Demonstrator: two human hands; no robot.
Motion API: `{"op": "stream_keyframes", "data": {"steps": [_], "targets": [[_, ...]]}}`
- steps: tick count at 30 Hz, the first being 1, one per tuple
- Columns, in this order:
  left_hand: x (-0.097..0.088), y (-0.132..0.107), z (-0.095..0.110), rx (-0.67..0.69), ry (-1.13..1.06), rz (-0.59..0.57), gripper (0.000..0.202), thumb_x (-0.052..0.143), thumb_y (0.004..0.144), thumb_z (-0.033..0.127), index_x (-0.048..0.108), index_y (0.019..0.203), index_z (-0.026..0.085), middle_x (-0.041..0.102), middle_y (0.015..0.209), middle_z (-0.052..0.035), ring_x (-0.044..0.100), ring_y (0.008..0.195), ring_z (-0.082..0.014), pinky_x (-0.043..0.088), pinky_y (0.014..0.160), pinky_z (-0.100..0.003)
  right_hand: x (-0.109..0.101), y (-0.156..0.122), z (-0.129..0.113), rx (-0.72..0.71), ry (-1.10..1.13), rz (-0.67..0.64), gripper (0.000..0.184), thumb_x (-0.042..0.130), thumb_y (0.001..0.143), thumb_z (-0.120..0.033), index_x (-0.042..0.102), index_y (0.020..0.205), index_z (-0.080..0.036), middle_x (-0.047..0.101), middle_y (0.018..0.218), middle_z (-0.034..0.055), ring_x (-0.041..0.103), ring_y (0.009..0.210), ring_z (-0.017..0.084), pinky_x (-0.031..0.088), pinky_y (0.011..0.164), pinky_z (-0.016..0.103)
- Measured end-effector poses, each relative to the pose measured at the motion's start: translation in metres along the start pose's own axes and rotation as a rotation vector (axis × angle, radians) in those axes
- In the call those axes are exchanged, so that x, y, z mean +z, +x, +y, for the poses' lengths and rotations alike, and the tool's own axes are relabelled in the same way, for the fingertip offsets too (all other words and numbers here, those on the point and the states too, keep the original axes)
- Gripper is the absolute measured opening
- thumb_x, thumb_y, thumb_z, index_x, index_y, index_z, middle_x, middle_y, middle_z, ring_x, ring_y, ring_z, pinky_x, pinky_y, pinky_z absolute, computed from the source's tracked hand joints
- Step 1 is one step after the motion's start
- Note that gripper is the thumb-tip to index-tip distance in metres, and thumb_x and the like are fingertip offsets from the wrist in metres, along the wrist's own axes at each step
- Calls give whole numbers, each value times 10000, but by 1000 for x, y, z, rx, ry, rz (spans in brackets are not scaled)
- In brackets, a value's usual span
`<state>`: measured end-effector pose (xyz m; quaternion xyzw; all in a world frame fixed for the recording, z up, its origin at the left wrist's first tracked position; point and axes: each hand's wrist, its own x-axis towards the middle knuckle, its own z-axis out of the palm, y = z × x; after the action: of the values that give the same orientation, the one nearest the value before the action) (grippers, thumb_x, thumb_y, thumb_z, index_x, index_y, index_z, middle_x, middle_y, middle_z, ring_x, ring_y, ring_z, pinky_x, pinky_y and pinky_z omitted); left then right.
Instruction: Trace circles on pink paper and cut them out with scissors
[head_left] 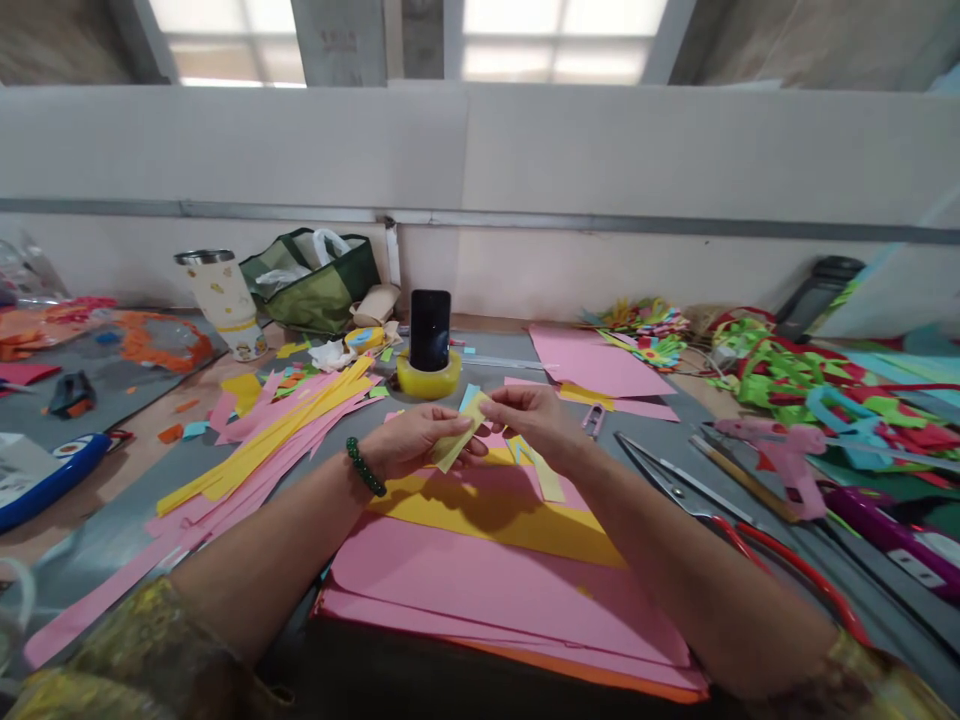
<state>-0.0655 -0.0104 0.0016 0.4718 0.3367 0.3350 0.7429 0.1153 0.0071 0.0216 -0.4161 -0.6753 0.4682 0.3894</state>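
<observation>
Between my two hands is a small pale yellow paper strip (456, 445), held up over the stacked paper. My left hand (416, 437) grips its lower left part between thumb and fingers. At its upper right end, my right hand (529, 415) pinches the same strip. Beneath them lie a yellow paper sheet (495, 520) and a stack of pink paper sheets (480, 585). Another pale yellow strip (550, 482) rests under my right hand. A bit of light blue paper (469, 397) shows just behind the held strip.
Yellow and pink strips (262, 440) lie left. A phone (430, 330) stands in a yellow tape roll (429, 378) ahead. Red-handled scissors (739, 530), a pink glue gun (787, 450) and a purple tool (892, 535) sit right. A tumbler (221, 300) and green bag (315, 285) stand behind.
</observation>
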Motion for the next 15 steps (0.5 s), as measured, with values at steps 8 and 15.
{"op": "stream_keyframes", "data": {"steps": [8, 15], "targets": [[4, -1, -1, 81, 131, 42, 379, 750, 672, 432, 667, 812, 90, 688, 754, -80, 634, 636, -131, 446, 608, -240, -1, -2, -2, -91, -40, 11, 254, 641, 706, -391, 674, 680, -141, 596, 550, -11, 520, 515, 93, 409, 512, 226], [4, -1, -2, 99, 177, 63, 409, 749, 657, 464, 649, 829, 107, 696, 795, -90, 653, 652, -162, 450, 625, -264, 1, 1, 0, -105, -71, 52, 296, 656, 695, -431, 647, 611, -147, 596, 551, -5, 503, 493, 86, 414, 501, 222]]}}
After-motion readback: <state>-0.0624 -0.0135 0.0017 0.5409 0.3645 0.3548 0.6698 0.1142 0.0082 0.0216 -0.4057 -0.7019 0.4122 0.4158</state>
